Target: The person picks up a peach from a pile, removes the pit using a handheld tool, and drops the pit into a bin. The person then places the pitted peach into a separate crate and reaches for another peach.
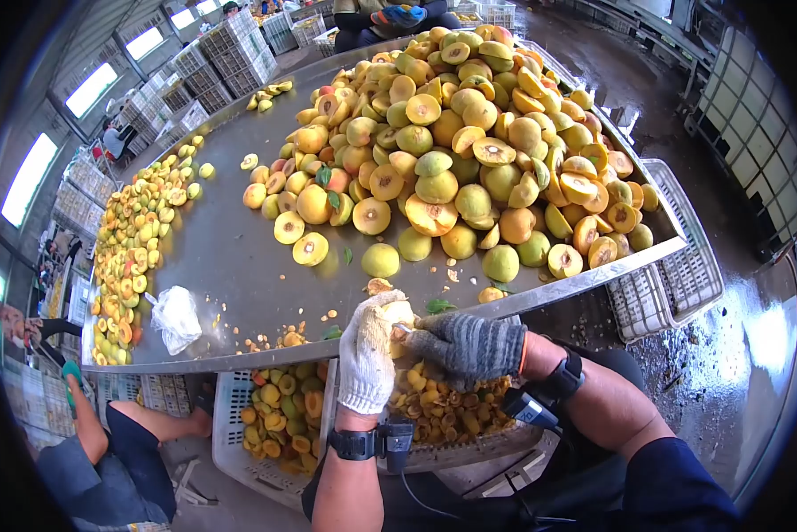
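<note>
My left hand (368, 355), in a white knit glove, is closed around a pale yellow peach half (397, 313) at the metal table's near edge. Against that fruit presses my right hand (471, 344), in a grey striped glove, with its fingers closed. A small shiny tip shows at the right fingertips, but the rest of what they grip is hidden. Just beyond my hands spreads a large heap of halved yellow peaches (434, 151), several with pits showing. Below my hands stands a crate of peach pieces (443, 412).
The metal table (230, 257) has a raised rim. Scraps and a white plastic bag (175, 319) lie on it, with more peaches (141, 239) along its left side. White crates (669, 257) stand right and below left. Other people sit left and across.
</note>
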The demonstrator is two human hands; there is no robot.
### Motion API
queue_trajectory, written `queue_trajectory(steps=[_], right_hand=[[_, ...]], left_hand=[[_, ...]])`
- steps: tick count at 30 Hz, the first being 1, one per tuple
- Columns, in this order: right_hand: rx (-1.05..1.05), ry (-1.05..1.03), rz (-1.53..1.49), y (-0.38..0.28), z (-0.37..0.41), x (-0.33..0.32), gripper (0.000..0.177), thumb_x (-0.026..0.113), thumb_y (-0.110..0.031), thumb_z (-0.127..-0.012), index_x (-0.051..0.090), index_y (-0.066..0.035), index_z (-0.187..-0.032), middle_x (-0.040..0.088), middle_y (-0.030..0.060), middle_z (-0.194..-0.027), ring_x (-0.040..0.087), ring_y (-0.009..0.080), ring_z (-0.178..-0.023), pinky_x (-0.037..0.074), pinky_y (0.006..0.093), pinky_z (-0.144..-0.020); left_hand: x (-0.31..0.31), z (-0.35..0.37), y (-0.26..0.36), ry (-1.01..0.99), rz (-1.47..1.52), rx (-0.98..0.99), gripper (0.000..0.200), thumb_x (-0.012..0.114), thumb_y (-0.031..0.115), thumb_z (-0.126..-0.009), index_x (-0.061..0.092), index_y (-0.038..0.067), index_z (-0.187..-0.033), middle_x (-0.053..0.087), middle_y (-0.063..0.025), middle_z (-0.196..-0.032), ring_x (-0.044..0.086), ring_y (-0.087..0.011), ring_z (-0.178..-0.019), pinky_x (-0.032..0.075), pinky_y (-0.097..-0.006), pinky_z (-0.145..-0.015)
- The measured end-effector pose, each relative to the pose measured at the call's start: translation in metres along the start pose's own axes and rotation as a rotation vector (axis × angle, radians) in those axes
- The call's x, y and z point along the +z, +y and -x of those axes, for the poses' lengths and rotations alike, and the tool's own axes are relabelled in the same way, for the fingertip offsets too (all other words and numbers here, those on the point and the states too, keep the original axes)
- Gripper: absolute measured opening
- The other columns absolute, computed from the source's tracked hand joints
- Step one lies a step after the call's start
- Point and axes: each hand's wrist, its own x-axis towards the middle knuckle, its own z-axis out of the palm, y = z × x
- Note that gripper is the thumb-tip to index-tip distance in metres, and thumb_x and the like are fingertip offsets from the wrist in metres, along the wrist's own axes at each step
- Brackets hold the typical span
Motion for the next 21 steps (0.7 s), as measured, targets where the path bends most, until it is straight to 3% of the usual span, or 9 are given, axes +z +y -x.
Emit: queue_trajectory(steps=[3, 7, 8, 10, 12, 15, 16, 19, 21], right_hand=[[-0.480, 0.271, 0.558, 0.044, -0.024, 0.014, 0.048, 0.046, -0.041, -0.105, 0.064, 0.003, -0.105, 0.064, 0.0189, -0.071, 0.066, 0.0337, -0.067, 0.051, 0.0438, -0.063], [-0.583, 0.119, 0.469, 0.036, -0.011, 0.017, 0.035, 0.049, -0.031, -0.104, 0.063, 0.002, -0.103, 0.065, 0.0239, -0.085, 0.065, 0.0433, -0.076, 0.051, 0.0500, -0.071], [-0.652, 0.039, 0.443, 0.037, -0.007, 0.013, 0.029, 0.047, -0.025, -0.104, 0.062, -0.001, -0.108, 0.065, 0.0239, -0.090, 0.066, 0.0400, -0.076, 0.052, 0.0466, -0.068], [-0.526, -0.034, 0.188, 0.029, 0.001, 0.011, 0.027, 0.047, -0.024, -0.104, 0.061, -0.001, -0.108, 0.065, 0.0205, -0.089, 0.067, 0.0345, -0.074, 0.053, 0.0433, -0.066], [-0.583, -0.002, 0.247, 0.040, -0.005, 0.007, 0.035, 0.049, -0.033, -0.104, 0.062, 0.000, -0.104, 0.063, 0.0105, -0.078, 0.063, 0.0219, -0.062, 0.052, 0.0344, -0.057], [0.038, -0.186, -0.159, 0.006, 0.012, -0.014, 0.046, 0.050, -0.044, -0.104, 0.063, 0.000, -0.103, 0.059, 0.0033, -0.070, 0.058, 0.0145, -0.054, 0.049, 0.0294, -0.051], [0.081, -0.162, -0.172, 0.005, 0.013, -0.016, 0.051, 0.047, -0.050, -0.104, 0.065, -0.003, -0.105, 0.055, 0.0016, -0.065, 0.054, 0.0108, -0.050, 0.044, 0.0244, -0.047], [-0.008, -0.086, 0.041, 0.000, 0.016, -0.018, 0.051, 0.046, -0.051, -0.104, 0.065, -0.003, -0.106, 0.055, 0.0023, -0.066, 0.054, 0.0115, -0.051, 0.045, 0.0256, -0.047], [0.003, -0.093, 0.033, -0.004, 0.017, -0.023, 0.052, 0.046, -0.051, -0.104, 0.065, -0.003, -0.107, 0.057, 0.0038, -0.069, 0.057, 0.0127, -0.057, 0.049, 0.0292, -0.054]], left_hand=[[0.002, 0.000, -0.003, 0.044, 0.047, -0.037, 0.032, 0.047, 0.020, -0.104, 0.062, -0.003, -0.121, 0.067, -0.0115, -0.115, 0.066, -0.0177, -0.104, 0.053, -0.0310, -0.093], [0.012, 0.006, -0.001, 0.130, -0.106, 0.112, 0.048, 0.044, 0.040, -0.107, 0.063, -0.003, -0.119, 0.069, -0.0117, -0.113, 0.066, -0.0204, -0.104, 0.051, -0.0341, -0.094], [0.012, 0.006, -0.006, 0.137, -0.146, 0.187, 0.040, 0.044, 0.028, -0.106, 0.062, -0.005, -0.120, 0.067, -0.0137, -0.116, 0.066, -0.0206, -0.103, 0.053, -0.0344, -0.094], [0.016, 0.005, -0.005, 0.129, 0.026, 0.115, 0.042, 0.045, 0.031, -0.106, 0.062, -0.006, -0.120, 0.067, -0.0135, -0.116, 0.067, -0.0210, -0.103, 0.053, -0.0347, -0.094], [0.016, 0.005, -0.004, 0.076, 0.105, 0.048, 0.045, 0.046, 0.033, -0.106, 0.062, -0.006, -0.121, 0.067, -0.0134, -0.116, 0.067, -0.0216, -0.104, 0.053, -0.0352, -0.095], [0.008, 0.003, -0.002, -0.055, 0.069, -0.003, 0.048, 0.047, 0.037, -0.106, 0.059, -0.006, -0.125, 0.065, -0.0137, -0.120, 0.065, -0.0225, -0.108, 0.051, -0.0359, -0.098], [0.008, 0.002, -0.002, -0.082, 0.051, 0.005, 0.050, 0.047, 0.038, -0.106, 0.058, -0.005, -0.128, 0.064, -0.0140, -0.123, 0.064, -0.0226, -0.111, 0.051, -0.0361, -0.099], [0.013, 0.006, 0.002, -0.080, 0.027, 0.053, 0.051, 0.046, 0.038, -0.106, 0.053, -0.005, -0.134, 0.059, -0.0147, -0.133, 0.059, -0.0232, -0.120, 0.048, -0.0365, -0.104], [0.015, 0.007, 0.002, -0.068, -0.042, 0.123, 0.051, 0.045, 0.036, -0.107, 0.050, -0.004, -0.137, 0.055, -0.0154, -0.138, 0.056, -0.0242, -0.125, 0.045, -0.0370, -0.106]])
